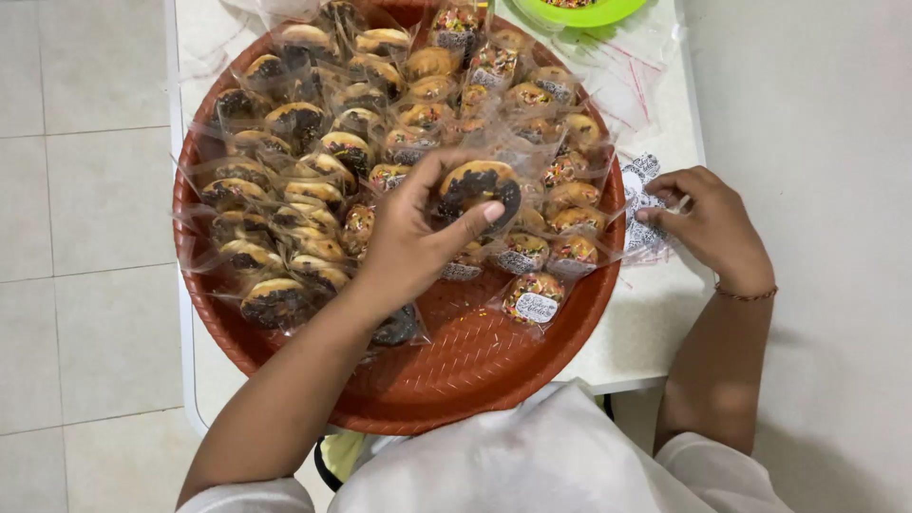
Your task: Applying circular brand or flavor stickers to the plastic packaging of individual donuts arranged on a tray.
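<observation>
Head view: the left hand (408, 242) holds 1 wrapped donut (478, 187) with dark chocolate on top, pinched between thumb and fingers, just above the big red tray (475, 366). It should be held gently, so the topping is not squashed. The right hand (708, 223) rests on the white surface (646, 328) beside the tray, fingers curled on a sheet of small stickers (642, 204). Many more wrapped donuts (313, 190) crowd the tray, touching each other. A green bowl (579, 11) sits at the far edge.

One red round tray (475, 370), dozens wrapped doughnuts (304, 119), two hands (408, 242), one green bowl (579, 11).
</observation>
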